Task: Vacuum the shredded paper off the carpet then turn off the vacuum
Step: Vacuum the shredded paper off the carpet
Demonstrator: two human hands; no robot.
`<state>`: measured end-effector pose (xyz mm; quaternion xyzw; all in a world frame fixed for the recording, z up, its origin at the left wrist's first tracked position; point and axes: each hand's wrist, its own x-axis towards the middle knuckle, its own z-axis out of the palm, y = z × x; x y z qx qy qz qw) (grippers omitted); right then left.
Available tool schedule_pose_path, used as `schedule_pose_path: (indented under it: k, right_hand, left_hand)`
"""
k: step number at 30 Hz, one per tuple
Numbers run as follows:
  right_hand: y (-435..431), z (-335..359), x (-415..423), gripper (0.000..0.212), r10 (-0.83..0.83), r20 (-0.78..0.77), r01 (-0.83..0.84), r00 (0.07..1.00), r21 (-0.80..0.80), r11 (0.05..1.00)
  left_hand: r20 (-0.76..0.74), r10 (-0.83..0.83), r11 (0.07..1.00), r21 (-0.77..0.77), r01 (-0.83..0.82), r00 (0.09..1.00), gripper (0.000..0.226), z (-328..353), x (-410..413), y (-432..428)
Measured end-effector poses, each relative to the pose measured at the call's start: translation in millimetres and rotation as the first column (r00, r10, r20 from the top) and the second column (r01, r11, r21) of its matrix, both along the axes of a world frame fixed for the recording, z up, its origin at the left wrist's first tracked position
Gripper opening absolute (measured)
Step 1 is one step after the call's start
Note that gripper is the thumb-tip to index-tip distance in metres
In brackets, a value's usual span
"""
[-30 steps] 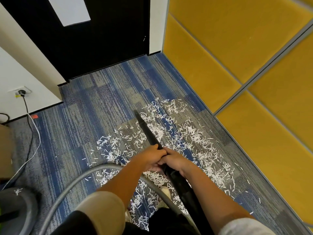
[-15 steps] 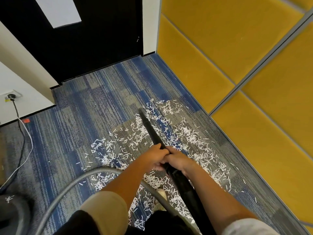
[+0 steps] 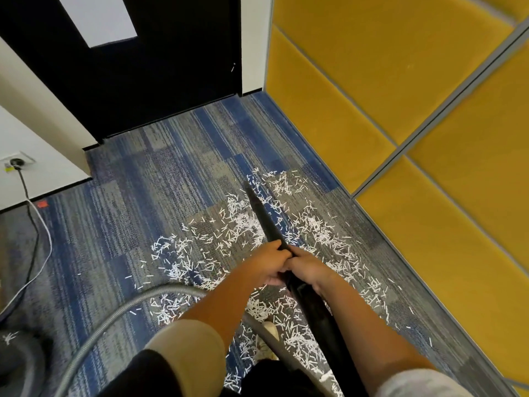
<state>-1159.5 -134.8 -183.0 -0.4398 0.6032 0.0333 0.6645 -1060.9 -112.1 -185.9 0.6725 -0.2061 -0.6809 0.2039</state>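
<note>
Much shredded paper (image 3: 237, 233) strewn, blue-grey carpet (image 3: 137, 219).

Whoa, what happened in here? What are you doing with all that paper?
A person is vacuuming. Both hands, left hand and right hand, grip a long black vacuum nozzle whose tip reaches the far edge of the white shredded paper scattered on the blue and grey striped carpet. A ribbed grey hose curves off left. Most paper is not yet picked up.
</note>
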Motion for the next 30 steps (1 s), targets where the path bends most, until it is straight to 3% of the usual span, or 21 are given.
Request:
schedule_pose_path:
  k: [4,8,12,17,25,30]
  right_hand:
    - [-11.5,3.0,-8.6,0.050,-0.068,0.031,0.069,0.997,-0.024,0.997]
    - [-25.3,-1.0,-11.4,0.057,-0.080,0.017,0.080,0.997,-0.026,0.996]
    - [-37.7,-3.5,-9.0,0.063,-0.051,0.011,0.052,0.999,-0.037,0.998]
    - [-45.2,0.5,-1.3,0.053,-0.004,0.052,0.005,0.999,-0.021,1.000]
    - [-59.3,-1.6,-6.5,0.053,-0.054,0.033,0.054,0.998,-0.026,0.998]
    - [-66.3,6.6,-17.7,0.039,-0.099,0.043,0.100,0.994,-0.033,0.994]
  left_hand:
    - [-0.024,0.009,1.000,0.007,-0.008,1.000,0.041,-0.1,-10.8,-13.1]
    - [-0.020,0.047,0.999,-0.002,-0.048,0.999,0.047,-3.1,-15.8,-26.4]
    - [0.001,0.074,0.997,-0.019,-0.074,0.997,0.042,-3.5,-12.7,-36.3]
    - [0.026,0.068,0.998,-0.007,-0.067,0.997,0.041,-3.9,-4.0,-43.6]
    - [-0.016,0.095,0.996,-0.004,-0.095,0.995,0.038,-2.6,-10.0,-57.0]
    - [-0.028,0.082,0.997,0.008,-0.081,0.996,0.043,-2.6,-21.7,-69.6]
